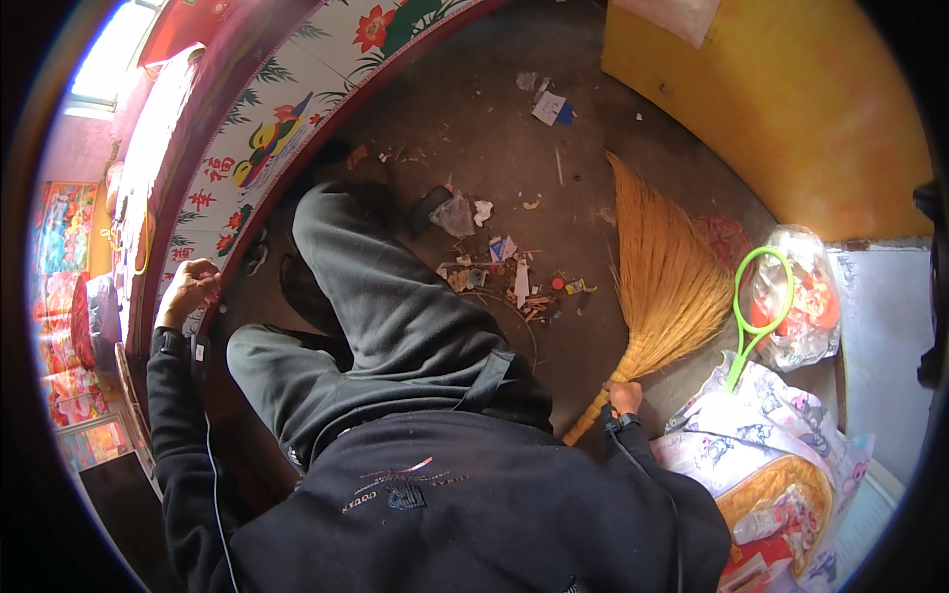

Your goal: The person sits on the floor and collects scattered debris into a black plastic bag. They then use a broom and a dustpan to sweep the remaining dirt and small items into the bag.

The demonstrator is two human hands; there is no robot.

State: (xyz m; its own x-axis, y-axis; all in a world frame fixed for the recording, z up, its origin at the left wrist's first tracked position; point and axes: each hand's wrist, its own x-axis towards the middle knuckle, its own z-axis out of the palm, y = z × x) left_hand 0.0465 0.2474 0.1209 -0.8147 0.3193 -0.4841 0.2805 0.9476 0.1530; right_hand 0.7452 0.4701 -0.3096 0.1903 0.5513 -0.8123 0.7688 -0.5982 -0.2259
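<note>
My right hand (626,398) is closed around the short handle of a straw broom (660,274), low on the right. The broom's wide bristles fan out away from me along the floor. My left hand (191,290) is raised at the left beside the tiled panel (215,215) with painted ducks and flowers. Its fingers are curled, and I cannot see whether anything is in them. Swept-looking litter (497,278) of paper scraps, splinters and wrappers lies in a loose heap on the dark floor between my legs and the broom. A red bottle cap (557,283) is among it.
A white and blue paper box (552,108) lies farther off. To the right are a yellow cabinet (771,111), a clear plastic bag (797,296) with red contents, a green racket-shaped frame (764,289) and a patterned cloth bag (771,415). My bent legs (385,289) are at the left.
</note>
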